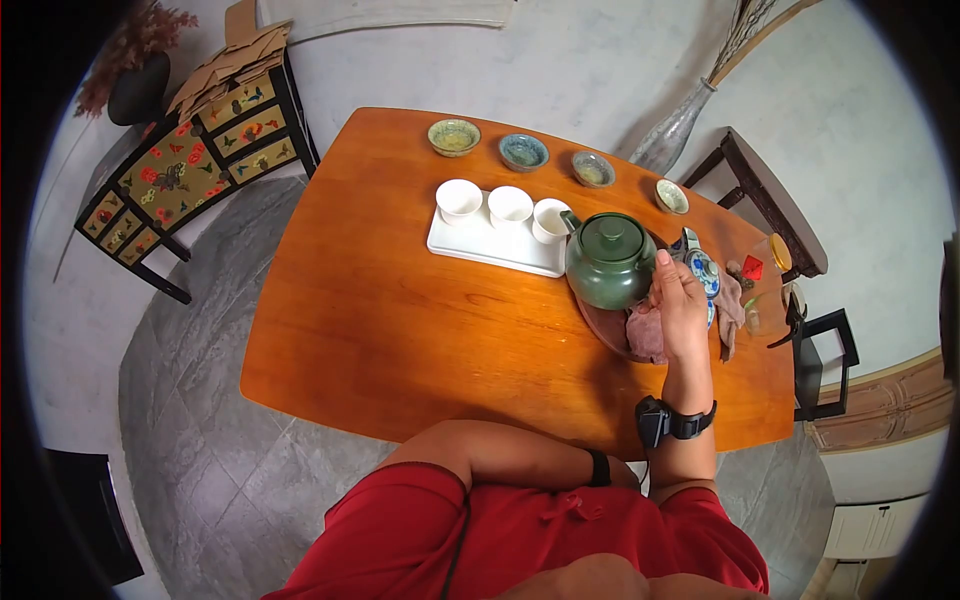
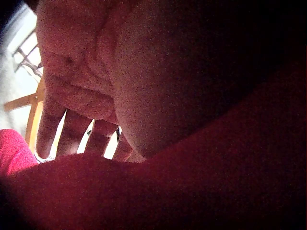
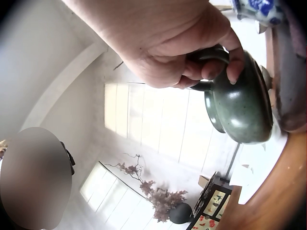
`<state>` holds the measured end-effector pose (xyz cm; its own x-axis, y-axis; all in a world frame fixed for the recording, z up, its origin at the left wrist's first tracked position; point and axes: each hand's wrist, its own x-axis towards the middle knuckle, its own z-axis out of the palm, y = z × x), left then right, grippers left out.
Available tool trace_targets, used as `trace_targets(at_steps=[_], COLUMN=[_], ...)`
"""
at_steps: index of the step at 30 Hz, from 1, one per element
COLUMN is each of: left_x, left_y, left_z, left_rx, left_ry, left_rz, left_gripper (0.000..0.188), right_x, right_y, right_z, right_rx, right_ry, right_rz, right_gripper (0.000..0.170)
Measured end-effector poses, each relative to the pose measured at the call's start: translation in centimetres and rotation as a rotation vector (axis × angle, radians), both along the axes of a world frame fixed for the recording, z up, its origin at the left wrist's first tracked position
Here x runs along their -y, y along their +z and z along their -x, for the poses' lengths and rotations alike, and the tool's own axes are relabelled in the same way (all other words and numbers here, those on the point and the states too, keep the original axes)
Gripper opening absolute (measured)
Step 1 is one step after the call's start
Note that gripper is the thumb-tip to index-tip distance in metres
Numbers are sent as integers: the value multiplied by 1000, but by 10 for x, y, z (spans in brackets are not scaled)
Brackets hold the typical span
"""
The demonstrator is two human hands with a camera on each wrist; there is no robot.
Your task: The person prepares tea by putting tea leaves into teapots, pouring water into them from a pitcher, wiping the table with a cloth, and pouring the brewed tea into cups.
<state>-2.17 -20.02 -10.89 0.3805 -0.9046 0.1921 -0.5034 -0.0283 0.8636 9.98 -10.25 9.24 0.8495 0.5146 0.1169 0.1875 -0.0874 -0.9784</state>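
Note:
My right hand [image 1: 682,305] grips the handle of a green lidded teapot [image 1: 606,278], fingers curled round it in the right wrist view. The teapot overlaps the round brown tray [image 1: 600,322], and its spout [image 1: 571,221] points left, right at the rim of the nearest of three white cups [image 1: 459,202]. These cups stand in a row on a white rectangular tray [image 1: 490,251]. Low by my lap, my left hand [image 2: 79,72] lies against the red clothing [image 2: 158,196], its fingers straight and slightly apart, holding nothing. The head view shows only a bit of it.
Several glazed bowls, among them a green one [image 1: 454,138] and a blue one [image 1: 524,152], line the far edge of the wooden table [image 1: 400,330]. Right of the teapot are a blue-and-white lidded pot [image 1: 704,268], a pink cloth [image 1: 646,333] and a glass jar [image 1: 765,312].

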Motion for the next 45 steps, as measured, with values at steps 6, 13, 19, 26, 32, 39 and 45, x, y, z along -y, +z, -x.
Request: trace_targets(at_steps=[6, 13, 19, 26, 32, 39, 45], left_x=[0, 1, 2, 2, 1, 3, 6], left_y=[0, 0, 1, 1, 1, 1, 2], left_z=[-1, 0, -1, -1, -3, -1, -3], left_rx=[1, 1, 0, -3, -4, -5, -7], left_ry=[0, 0, -1, -3, -3, -4, -5], left_rz=[-4, -10, -14, -22, -25, -30, -34], left_gripper=[36, 36, 36, 36, 36, 35, 35], right_x=[1, 1, 2, 1, -1, -4, -3], right_y=[1, 3, 4, 5, 10, 15, 15], right_z=[-2, -4, -6, -9, -6, -6, -8], right_rx=[28, 68, 94, 99, 93, 130, 139], right_ry=[8, 10, 9, 12, 16, 0, -6], right_rz=[10, 25, 38, 35, 29, 63, 70], right_gripper=[42, 42, 43, 42, 40, 38, 37])
